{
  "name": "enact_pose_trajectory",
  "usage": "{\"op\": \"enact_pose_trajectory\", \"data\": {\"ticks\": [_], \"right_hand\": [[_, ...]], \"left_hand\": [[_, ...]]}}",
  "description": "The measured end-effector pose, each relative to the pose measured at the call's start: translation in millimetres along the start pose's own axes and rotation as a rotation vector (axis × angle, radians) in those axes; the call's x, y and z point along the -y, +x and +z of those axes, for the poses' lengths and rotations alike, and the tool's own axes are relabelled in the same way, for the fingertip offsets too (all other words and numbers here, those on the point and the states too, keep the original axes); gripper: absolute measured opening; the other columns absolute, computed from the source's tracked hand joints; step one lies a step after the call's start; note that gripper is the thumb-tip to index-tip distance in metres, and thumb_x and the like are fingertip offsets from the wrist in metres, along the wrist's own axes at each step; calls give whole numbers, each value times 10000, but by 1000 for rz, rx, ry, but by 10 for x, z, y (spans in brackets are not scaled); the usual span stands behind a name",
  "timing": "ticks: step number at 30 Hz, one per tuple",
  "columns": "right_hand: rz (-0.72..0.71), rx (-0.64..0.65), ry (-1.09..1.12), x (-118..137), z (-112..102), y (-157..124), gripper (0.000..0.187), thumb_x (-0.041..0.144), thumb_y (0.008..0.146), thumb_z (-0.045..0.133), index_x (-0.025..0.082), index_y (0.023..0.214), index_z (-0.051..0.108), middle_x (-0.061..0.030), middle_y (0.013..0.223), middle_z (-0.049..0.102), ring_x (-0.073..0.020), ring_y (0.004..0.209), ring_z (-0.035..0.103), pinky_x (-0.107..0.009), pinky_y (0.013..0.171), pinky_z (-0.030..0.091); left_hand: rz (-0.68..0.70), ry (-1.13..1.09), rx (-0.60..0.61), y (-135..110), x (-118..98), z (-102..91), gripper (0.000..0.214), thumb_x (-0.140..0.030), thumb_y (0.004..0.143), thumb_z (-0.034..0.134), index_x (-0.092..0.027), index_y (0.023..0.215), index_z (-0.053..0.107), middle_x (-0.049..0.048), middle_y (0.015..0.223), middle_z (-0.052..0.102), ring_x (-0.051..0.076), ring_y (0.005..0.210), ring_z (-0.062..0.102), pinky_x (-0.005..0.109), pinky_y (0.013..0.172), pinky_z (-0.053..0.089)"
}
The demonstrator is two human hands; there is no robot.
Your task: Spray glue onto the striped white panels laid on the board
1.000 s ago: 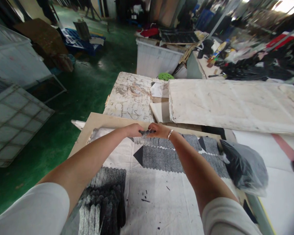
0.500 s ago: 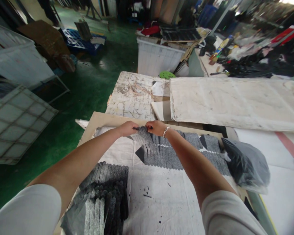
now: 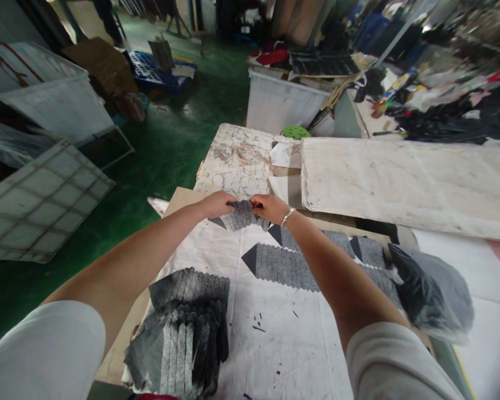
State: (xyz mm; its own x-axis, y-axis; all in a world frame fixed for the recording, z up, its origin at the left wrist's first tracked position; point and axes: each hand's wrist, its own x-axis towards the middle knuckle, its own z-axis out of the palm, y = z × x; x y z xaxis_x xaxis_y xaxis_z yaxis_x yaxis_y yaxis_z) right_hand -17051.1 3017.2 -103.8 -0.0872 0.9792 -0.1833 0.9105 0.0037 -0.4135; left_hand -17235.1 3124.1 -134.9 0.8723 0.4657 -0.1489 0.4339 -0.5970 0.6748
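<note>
Both hands meet at the far end of a white cloth-covered board (image 3: 275, 333). My left hand (image 3: 219, 204) and my right hand (image 3: 269, 207) pinch the top edge of a fanned bunch of grey felt pieces (image 3: 241, 216), lifted a little off the cloth. A silver bracelet circles my right wrist. Below them lie rows of overlapping grey felt pieces (image 3: 283, 264) with pointed ends. A thicker stack of grey felt pieces (image 3: 183, 339) rests at the near left of the cloth.
A dark plastic bag (image 3: 433, 294) lies at the right edge of the board. Beyond is a stained white table (image 3: 237, 161) and a long dirty cloth roll (image 3: 400, 178). A white bin (image 3: 283, 103) and green floor (image 3: 166, 150) lie farther off; mesh panels (image 3: 37, 205) at left.
My hands have gathered the far row of felt pieces into a bunch and raised it off the cloth. The view has shifted left and down slightly.
</note>
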Motion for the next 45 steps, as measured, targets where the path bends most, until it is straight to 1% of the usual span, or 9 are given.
{"op": "enact_pose_trajectory", "data": {"ticks": [6, 10, 14, 18, 22, 27, 34, 39, 45], "right_hand": [[-85, 66, 206, 444, -51, -234, 139, 168, 805, 609, 152, 941, 639, 8, 801, 665, -124, 723, 599, -212, 686, 429], [-169, 301, 687, 887, 82, -563, 164, 302, 772, 629, 184, 881, 599, 30, 771, 636, -108, 687, 587, -212, 658, 451], [-237, 599, 717, 1403, 515, -897, 137, 275, 813, 616, 173, 894, 574, 27, 779, 645, -106, 706, 605, -202, 654, 476], [-218, 629, 503, 1670, 1212, -995, 64, 165, 802, 651, 139, 848, 616, 1, 751, 661, -134, 706, 619, -221, 650, 470], [-153, 505, 276, 1656, 1677, -1015, 213, 126, 767, 688, 86, 972, 645, -127, 960, 677, -231, 864, 640, -320, 764, 473], [-156, 308, 114, 1639, 1638, -1150, 360, 253, 840, 658, 82, 1151, 600, -173, 1099, 626, -269, 969, 612, -380, 842, 483], [-541, 123, -5, 2037, 1814, -1593, 216, 278, 887, 584, 214, 1074, 671, -82, 1192, 625, -261, 1184, 490, -466, 1109, 288], [-616, 75, -97, 2184, 2200, -1823, 189, 300, 851, 633, 138, 909, 712, -129, 985, 668, -308, 1069, 547, -541, 1120, 276], [-567, -4, -164, 2237, 2237, -1857, 289, 449, 848, 614, 184, 875, 728, -83, 920, 668, -294, 992, 566, -540, 1112, 302]], "left_hand": [[-90, -158, 68, -576, 3, -316, 286, -220, 741, 580, -127, 975, 716, -37, 836, 667, 159, 880, 605, 211, 799, 413], [-305, -339, 107, -1309, 211, -371, 267, -239, 783, 569, -130, 982, 709, -43, 818, 644, 161, 879, 608, 228, 785, 413], [-409, -518, 220, -2206, 202, -134, 249, -278, 682, 704, -182, 911, 720, -41, 751, 658, 156, 780, 614, 215, 696, 416], [-378, -533, 465, -2756, 223, 378, 280, -353, 616, 744, -192, 842, 706, -48, 665, 628, 124, 630, 559, 194, 567, 365], [-422, -275, 395, -2949, 388, 833, 215, -385, 659, 690, -179, 683, 632, -44, 576, 545, 124, 574, 497, 211, 518, 312], [-475, -120, 222, -3039, 469, 1003, 310, -434, 705, 697, -193, 892, 639, 18, 826, 660, 187, 784, 605, 239, 657, 403], [-591, 124, 87, -3063, 375, 1075, 461, -464, 671, 749, -202, 1028, 622, 91, 1085, 625, 266, 1035, 588, 319, 867, 448], [-673, -217, 185, -3075, 457, 1053, 533, -462, 623, 750, -192, 1060, 602, 72, 1014, 632, 234, 906, 617, 291, 746, 480], [-815, -851, 316, -3217, 329, 862, 749, -485, 593, 756, -256, 1249, 477, 102, 1277, 527, 169, 766, 634, 246, 555, 470]]}}
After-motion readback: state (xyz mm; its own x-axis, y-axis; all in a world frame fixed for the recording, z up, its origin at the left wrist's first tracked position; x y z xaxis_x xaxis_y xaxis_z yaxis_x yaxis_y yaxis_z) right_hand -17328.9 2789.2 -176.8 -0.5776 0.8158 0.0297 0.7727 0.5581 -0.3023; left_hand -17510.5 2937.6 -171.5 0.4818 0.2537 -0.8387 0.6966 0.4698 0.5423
